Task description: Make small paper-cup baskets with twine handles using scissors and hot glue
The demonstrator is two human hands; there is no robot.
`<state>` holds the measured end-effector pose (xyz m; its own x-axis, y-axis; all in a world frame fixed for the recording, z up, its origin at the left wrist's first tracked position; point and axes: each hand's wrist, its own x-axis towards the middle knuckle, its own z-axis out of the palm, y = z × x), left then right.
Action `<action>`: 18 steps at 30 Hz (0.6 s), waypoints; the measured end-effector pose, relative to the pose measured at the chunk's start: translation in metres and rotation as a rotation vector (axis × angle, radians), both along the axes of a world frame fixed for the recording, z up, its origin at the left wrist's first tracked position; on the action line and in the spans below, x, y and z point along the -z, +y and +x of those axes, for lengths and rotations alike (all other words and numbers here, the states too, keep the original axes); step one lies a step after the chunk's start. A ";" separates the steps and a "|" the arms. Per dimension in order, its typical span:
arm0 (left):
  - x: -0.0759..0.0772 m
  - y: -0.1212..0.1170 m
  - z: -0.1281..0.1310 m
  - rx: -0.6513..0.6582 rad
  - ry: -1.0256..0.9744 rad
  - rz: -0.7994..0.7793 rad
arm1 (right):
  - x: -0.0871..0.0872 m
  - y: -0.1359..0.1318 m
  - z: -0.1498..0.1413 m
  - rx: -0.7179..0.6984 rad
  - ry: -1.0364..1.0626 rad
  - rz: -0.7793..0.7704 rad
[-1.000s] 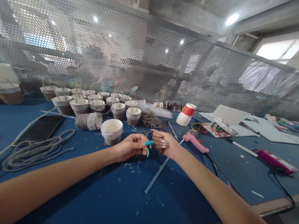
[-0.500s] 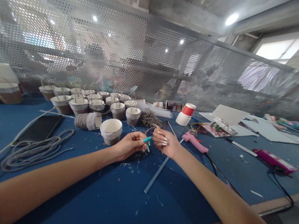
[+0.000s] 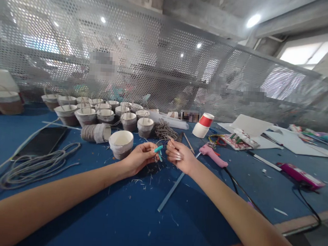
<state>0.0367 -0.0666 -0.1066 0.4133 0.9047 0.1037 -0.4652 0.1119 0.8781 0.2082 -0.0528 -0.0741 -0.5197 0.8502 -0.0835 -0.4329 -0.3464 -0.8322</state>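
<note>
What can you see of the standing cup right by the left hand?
The cup stands upright on the blue table, open mouth up, widest at the rim. Its inside is off-white and smooth; outside, a pale, fabric-like band wraps the upper part, with a grey-brown lower part below. No handle shows on it. The left hand covers some of its lower right side; whether they touch is unclear.
</note>
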 end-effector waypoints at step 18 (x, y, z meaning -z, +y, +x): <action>-0.002 0.005 -0.005 0.058 -0.025 -0.100 | 0.003 0.003 0.004 0.041 -0.125 0.040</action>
